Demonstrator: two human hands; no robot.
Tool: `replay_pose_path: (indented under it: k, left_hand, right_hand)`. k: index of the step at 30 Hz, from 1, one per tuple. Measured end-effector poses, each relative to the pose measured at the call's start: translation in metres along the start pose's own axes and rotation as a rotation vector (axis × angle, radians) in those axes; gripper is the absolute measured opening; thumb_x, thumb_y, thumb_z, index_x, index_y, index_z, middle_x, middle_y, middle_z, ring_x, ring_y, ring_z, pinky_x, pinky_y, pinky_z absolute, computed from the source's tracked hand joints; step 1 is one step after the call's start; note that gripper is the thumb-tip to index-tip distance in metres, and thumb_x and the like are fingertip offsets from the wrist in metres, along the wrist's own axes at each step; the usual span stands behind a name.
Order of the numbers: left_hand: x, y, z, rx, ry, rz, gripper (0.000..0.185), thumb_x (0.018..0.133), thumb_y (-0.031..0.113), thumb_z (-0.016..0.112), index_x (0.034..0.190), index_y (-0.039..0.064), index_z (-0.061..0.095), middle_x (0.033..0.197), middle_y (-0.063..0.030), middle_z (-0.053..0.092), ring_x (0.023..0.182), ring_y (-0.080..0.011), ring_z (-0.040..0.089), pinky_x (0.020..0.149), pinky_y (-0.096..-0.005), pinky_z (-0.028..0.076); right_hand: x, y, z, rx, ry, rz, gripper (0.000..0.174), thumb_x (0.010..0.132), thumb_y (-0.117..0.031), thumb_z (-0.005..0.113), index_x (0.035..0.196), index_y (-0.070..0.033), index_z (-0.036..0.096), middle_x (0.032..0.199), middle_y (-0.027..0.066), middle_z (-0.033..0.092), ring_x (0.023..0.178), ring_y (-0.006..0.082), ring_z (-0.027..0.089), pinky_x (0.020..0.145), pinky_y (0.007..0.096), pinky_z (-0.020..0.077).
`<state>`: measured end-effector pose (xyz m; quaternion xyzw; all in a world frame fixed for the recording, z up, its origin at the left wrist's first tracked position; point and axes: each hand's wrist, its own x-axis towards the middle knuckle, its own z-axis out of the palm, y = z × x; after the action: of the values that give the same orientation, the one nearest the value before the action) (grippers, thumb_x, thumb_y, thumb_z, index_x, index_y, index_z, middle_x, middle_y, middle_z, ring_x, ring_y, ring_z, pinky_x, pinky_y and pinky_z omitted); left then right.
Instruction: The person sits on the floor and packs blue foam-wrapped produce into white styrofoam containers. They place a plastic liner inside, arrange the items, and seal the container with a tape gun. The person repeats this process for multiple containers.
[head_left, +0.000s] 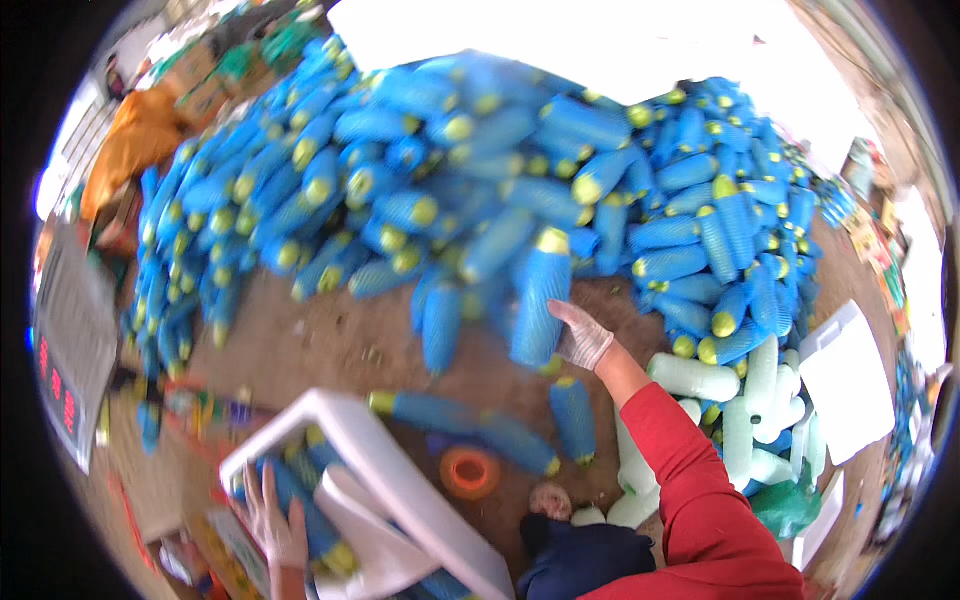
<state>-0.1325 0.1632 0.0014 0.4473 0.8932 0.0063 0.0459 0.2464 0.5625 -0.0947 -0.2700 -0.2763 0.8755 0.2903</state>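
Observation:
My right hand (586, 337), in a thin white glove, grips a long vegetable (541, 300) in a blue mesh sleeve, its yellow-green end pointing up and away. It is held in front of a wide heap of similar sleeved vegetables (405, 210). At lower left, my left hand (277, 517), also gloved, has its fingers spread over the near left side of a white foam box (420, 480). Inside the box lie several sleeved vegetables (319, 517) and a white sheet (367, 517). Whether the left fingers touch them, I cannot tell.
An orange tape roll (471, 470) and loose sleeved vegetables (574, 420) lie on the brown floor. Pale plastic bottles (739, 427) are piled at right, beside a white foam piece (847, 382). A scale with red digits (75, 352) stands at far left.

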Motion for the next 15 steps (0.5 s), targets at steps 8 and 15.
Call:
replay_pose_path:
  k: [8,15]
  left_hand:
    - [-0.002,-0.005,0.006,0.058,0.091,0.078,0.067,0.09,0.04,0.059,0.15,0.019,0.035,0.157,-0.0121,0.03,0.145,-0.0253,0.028,0.118,-0.0587,0.01]
    - [0.003,-0.013,-0.016,-0.051,-0.138,0.031,0.071,0.093,0.038,0.053,0.154,0.016,0.025,0.161,-0.0091,0.024,0.149,-0.0257,0.02,0.118,-0.0576,0.005]
  right_hand:
    - [-0.02,0.082,0.225,-1.445,-0.843,-0.823,0.081,0.059,-0.012,0.084,0.132,-0.017,0.05,0.132,0.0113,0.053,0.132,0.037,0.043,0.112,0.0489,0.0332]
    - [-0.005,0.204,0.297,-2.042,-1.086,-0.683,0.042,0.091,-0.013,0.05,0.132,-0.015,0.055,0.152,0.0156,0.038,0.143,0.0373,0.031,0.117,0.0454,0.028]
